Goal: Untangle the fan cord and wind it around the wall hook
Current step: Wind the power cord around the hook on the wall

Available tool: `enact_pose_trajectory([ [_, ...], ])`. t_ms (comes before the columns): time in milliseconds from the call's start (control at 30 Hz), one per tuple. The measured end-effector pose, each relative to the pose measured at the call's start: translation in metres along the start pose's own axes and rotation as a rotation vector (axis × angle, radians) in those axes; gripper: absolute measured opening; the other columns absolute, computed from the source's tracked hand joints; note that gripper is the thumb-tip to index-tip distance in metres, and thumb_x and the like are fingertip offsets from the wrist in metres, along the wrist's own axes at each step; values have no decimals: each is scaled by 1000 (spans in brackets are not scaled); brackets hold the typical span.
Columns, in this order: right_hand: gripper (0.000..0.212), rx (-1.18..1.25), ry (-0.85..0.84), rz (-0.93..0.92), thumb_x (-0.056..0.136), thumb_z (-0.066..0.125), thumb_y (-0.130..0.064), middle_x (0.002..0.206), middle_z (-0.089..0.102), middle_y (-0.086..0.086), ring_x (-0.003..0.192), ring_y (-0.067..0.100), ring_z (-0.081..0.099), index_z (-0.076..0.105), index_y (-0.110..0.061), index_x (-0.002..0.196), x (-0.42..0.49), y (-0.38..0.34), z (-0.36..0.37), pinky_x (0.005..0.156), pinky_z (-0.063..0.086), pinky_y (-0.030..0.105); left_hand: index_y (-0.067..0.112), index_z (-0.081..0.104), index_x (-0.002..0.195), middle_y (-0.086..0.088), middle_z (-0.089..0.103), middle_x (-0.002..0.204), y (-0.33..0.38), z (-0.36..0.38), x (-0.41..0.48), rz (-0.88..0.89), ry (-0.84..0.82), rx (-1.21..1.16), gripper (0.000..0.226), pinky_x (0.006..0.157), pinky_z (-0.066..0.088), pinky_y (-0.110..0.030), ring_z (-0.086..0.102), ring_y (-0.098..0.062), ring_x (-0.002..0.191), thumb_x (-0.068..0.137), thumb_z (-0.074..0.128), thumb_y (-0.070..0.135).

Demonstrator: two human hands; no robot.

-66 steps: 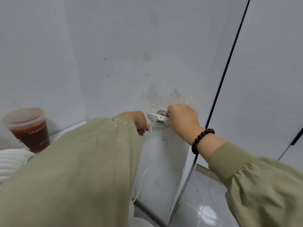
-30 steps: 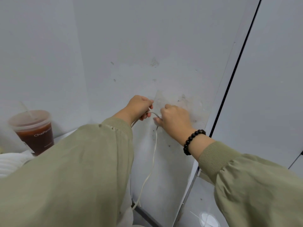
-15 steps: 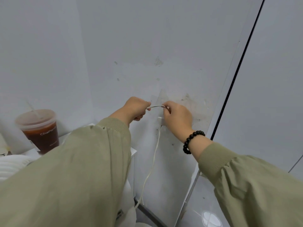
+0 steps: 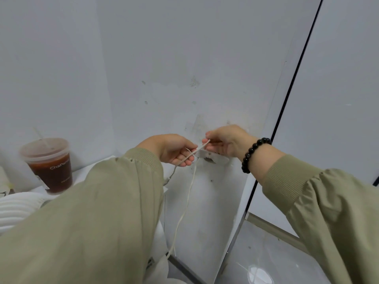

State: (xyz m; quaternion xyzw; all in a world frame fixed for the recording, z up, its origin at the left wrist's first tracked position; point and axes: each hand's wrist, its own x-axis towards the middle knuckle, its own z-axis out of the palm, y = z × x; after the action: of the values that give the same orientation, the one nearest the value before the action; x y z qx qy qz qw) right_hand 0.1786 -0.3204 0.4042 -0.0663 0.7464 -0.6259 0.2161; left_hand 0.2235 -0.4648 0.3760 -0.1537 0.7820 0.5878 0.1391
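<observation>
A thin white fan cord (image 4: pixel 185 203) hangs down the grey wall toward the floor. Its upper part runs taut between my two hands, just in front of the white wall hook (image 4: pixel 211 157), which shows partly below my right hand. My left hand (image 4: pixel 174 150) grips the cord in curled fingers. My right hand (image 4: pixel 226 143), with a black bead bracelet on the wrist, pinches the cord's upper end between thumb and fingers. A second strand drops from my left hand behind my left sleeve.
A plastic cup of dark drink (image 4: pixel 48 165) with a straw stands on a white surface at the left, next to a ribbed white object (image 4: pixel 16 203). A black vertical seam (image 4: pixel 274 128) divides the wall panels on the right. Glossy floor (image 4: pixel 266 263) lies below.
Both hands have pulled slightly away from the wall. The cord stretch between them now slants down to the left, and the hook shows below my right hand.
</observation>
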Motion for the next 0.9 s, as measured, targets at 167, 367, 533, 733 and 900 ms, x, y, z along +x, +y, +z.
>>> enact_pose_trajectory([
  [167, 27, 128, -6, 142, 94, 24, 2, 65, 41, 5, 41, 10, 43, 48, -4, 86, -9, -17, -7, 30, 39, 13, 14, 48, 68, -1, 67, 55, -1, 0, 0, -11, -7, 37, 31, 50, 53, -18, 67, -12, 51, 97, 39, 21],
  [367, 12, -606, 70, -158, 92, 49, -7, 61, 44, 9, 30, 13, 29, 58, -4, 84, -14, -20, -28, 36, 24, 14, 13, 58, 94, -2, 65, 67, 2, 7, 3, 127, 84, -39, 14, 54, 51, -21, 64, -12, 52, 95, 44, 14],
  [533, 15, -1062, 175, -448, 85, 61, -12, 58, 55, 2, 61, 21, 53, 68, -1, 78, -24, -7, -34, 52, 41, 24, 20, 58, 115, -6, 69, 86, 4, 15, 3, 181, 67, -14, 38, 65, 54, -27, 65, -15, 62, 86, 49, -3],
  [733, 18, -1365, 309, -546, 89, 55, -14, 75, 61, 12, 75, 32, 60, 63, 0, 82, -23, 19, -42, 65, 48, 33, 18, 62, 106, -8, 68, 82, 1, 16, 4, 230, 133, 38, 40, 61, 55, -26, 65, -15, 59, 86, 39, -7],
  [900, 25, -1527, 400, -636, 90, 47, -7, 65, 45, 5, 65, 29, 44, 40, -10, 66, -16, 50, -50, 50, 29, 29, 10, 67, 88, -9, 66, 75, 3, 19, 3, 265, 155, 45, 33, 55, 53, -24, 63, -14, 54, 83, 39, -8],
])
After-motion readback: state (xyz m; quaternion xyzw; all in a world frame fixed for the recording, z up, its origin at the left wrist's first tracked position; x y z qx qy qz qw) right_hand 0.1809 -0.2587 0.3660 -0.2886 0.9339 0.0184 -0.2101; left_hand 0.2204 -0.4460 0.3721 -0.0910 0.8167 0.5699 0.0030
